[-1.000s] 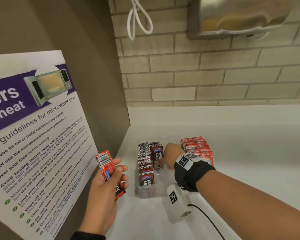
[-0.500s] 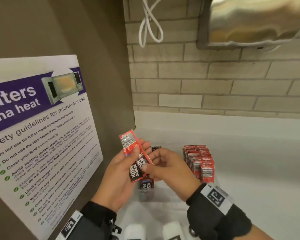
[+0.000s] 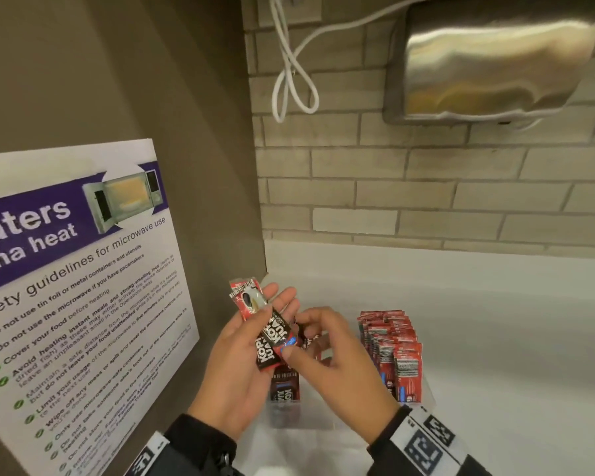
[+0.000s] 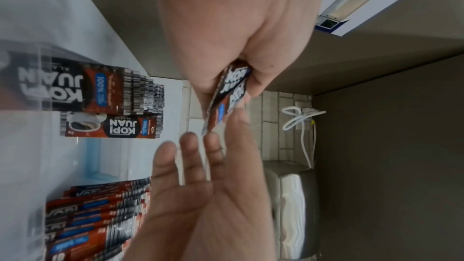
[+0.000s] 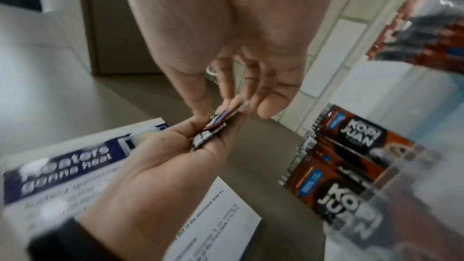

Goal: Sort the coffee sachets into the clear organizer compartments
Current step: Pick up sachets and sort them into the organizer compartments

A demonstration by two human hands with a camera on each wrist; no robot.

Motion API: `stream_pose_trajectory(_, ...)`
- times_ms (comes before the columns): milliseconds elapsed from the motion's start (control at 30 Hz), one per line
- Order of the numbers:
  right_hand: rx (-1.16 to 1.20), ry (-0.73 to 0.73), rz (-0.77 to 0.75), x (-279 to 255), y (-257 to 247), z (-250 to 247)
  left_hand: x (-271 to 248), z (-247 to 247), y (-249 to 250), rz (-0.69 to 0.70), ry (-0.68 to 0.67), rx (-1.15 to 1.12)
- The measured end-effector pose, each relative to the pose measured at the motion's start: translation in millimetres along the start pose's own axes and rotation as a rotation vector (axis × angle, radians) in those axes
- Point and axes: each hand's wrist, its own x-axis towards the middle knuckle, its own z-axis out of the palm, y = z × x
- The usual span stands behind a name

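Fingers [image 3: 282,304] of my left hand [image 3: 234,365] curl around a small stack of coffee sachets [image 3: 272,341]; my right hand [image 3: 327,355] pinches the front one. Step: peeling one off above the clear organizer [image 3: 303,417]. Next: lower it upright into the near-left compartment. Filed rows [image 3: 392,348] crowd the right side.

Red-black sachets [image 3: 270,333] above clear organizer [image 3: 423,403]

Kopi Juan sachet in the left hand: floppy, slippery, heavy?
Probably light: the left hand holds several sachets with thumb and fingers alone. Likely semi-stiff: they jut past the fingers unsupported without drooping. Glossy film looks slippery; the right hand pinches one corner, so stacked sachets may slide.
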Motion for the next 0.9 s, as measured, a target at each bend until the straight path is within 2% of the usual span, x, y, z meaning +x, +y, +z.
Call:
stream_pose_trajectory(67,0.226,-0.008,0.188,2.2,-0.7,-1.6,-1.1,2.4,-2.6,0.008,-0.043,0.028)
stream_pose_trajectory(133,0.382,-0.023,0.262,4.4,-1.2,-7.7,-2.6,1.9,-3.3,0.042,-0.053,0.076)
stream_pose_trajectory(300,0.242,0.055,0.138,20.6,-9.5,-39.6,-4.8,-14.0,3.5,0.126,0.059,0.253)
stream_pose_trajectory(400,0.508,0.133,0.146,32.6,-13.2,-40.4,-5.9,-13.5,-7.2,0.07,0.102,0.354)
stream_pose_trajectory(467,0.576,0.106,0.179,35.4,-16.8,-35.4,-6.1,-10.3,-15.5,0.06,0.136,0.397)
stream_pose_trajectory(567,0.395,0.071,0.167,35.9,-14.4,-34.4,-6.1,-15.4,-18.5,0.085,0.198,0.444)
stream_pose_trajectory(700,0.057,0.207,0.163,49.7,12.0,-42.8,-7.8,-35.2,-5.6,0.132,0.3,0.406)
stream_pose_trajectory(800,-0.304,0.077,0.208,57.3,36.6,-32.8,-11.1,-50.6,-0.7,0.112,0.345,0.398)
stream_pose_trajectory(900,-0.515,-0.008,0.281,63.8,56.2,-18.7,-14.9,-62.0,-0.3,0.059,0.361,0.418)
